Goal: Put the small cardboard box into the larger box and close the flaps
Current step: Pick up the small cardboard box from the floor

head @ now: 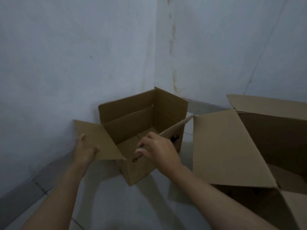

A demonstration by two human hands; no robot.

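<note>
The small cardboard box [132,168] stands open on the floor in the corner of the room, flaps up and spread, and it looks empty inside. My left hand [86,150] grips its outspread left flap from below, thumb on top. My right hand [157,150] holds the near rim of the small box, fingers curled over the edge. The larger box [272,130] lies open at the right, partly cut off by the frame. Its big left flap [227,150] slants toward the small box.
Pale blue walls [66,63] meet in a corner just behind the small box. A grey skirting strip [25,191] runs along the left wall. Light tiled floor [124,209] lies in front of both boxes.
</note>
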